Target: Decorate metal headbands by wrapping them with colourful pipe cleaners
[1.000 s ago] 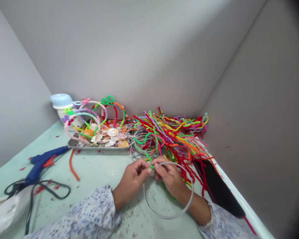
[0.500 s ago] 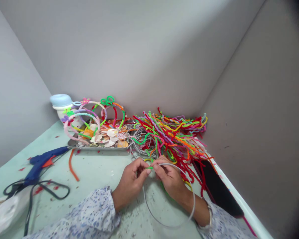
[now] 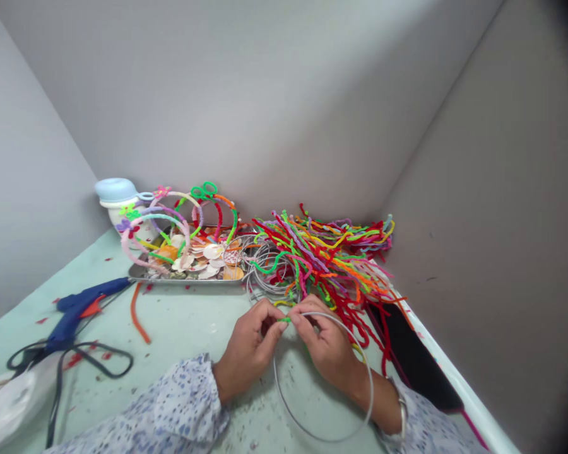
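At the front middle of the table, my left hand [image 3: 247,340] and my right hand [image 3: 330,348] meet fingertip to fingertip. A thin grey wire hoop [image 3: 329,439] hangs from them, curving down past my right wrist. A short bit of green pipe cleaner [image 3: 285,320] shows between the fingertips, at the hoop's upper left. My left thumb and forefinger pinch it there. The right thumb and forefinger close on the hoop right beside it; whether they also grip the green strand is hidden. Just behind my hands lie more grey wire hoops [image 3: 265,291].
A large heap of coloured pipe cleaners [image 3: 331,252] lies behind my right hand, beside a black flat object [image 3: 419,359]. A metal tray [image 3: 189,281] holds shells and decorated headbands [image 3: 156,217]. To the left are a blue glue gun [image 3: 82,306], an orange pipe cleaner [image 3: 137,315] and a lidded bottle [image 3: 118,195].
The hoop has swung slightly down and right. Green that stuck up above the fingertips no longer shows there; both hands stay almost in place.
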### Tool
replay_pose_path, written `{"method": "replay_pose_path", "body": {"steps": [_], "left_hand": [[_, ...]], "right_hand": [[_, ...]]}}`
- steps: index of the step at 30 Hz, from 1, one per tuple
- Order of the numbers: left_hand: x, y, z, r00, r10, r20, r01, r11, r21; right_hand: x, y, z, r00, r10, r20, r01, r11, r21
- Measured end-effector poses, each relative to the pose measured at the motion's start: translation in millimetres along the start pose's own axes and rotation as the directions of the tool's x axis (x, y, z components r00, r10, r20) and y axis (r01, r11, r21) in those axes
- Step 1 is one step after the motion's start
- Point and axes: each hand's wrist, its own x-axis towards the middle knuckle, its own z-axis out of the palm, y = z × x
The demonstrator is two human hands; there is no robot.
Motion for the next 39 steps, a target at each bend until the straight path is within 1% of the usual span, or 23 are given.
{"method": "replay_pose_path", "body": {"steps": [5,14,21,28,30,33,35,39], "left_hand": [[-0.4,1.0,-1.6,0.998,0.066,-0.008,-0.066,0.998,0.018],[-0.9,2.7,0.0,0.982,0.186,-0.040,-0.185,0.982,0.025],[-2.2,1.9,1.2,0.968,0.244,-0.063,-0.241,0.969,0.060],[-2.0,1.4,1.5,0.973,0.227,-0.041,-0.223,0.972,0.077],[-1.4,1.3,1.7,0.982,0.186,-0.033,-0.183,0.980,0.075],[-0.1,1.3,1.7,0.994,0.107,-0.014,-0.106,0.991,0.085],[1.0,1.4,1.3,0.996,0.092,-0.003,-0.092,0.992,0.083],[3.4,0.9,0.2,0.997,0.082,-0.006,-0.082,0.995,0.053]], "right_hand": [[-1.0,-4.1,-1.3,0.999,-0.051,0.001,0.051,0.998,-0.025],[-1.3,-11.6,-3.2,0.988,-0.155,-0.017,0.151,0.980,-0.133],[-1.9,-15.7,-4.8,0.990,-0.138,0.000,0.137,0.982,-0.132],[-0.4,-18.4,-3.7,0.994,-0.105,0.012,0.106,0.982,-0.158],[0.7,-18.4,-3.7,0.996,-0.089,0.004,0.089,0.980,-0.179],[2.4,-16.6,-5.5,0.995,-0.098,0.002,0.097,0.976,-0.194],[3.7,-14.8,-8.0,0.994,-0.108,-0.015,0.104,0.978,-0.182],[7.4,-11.3,-13.4,0.992,-0.093,-0.086,0.078,0.982,-0.172]]}}
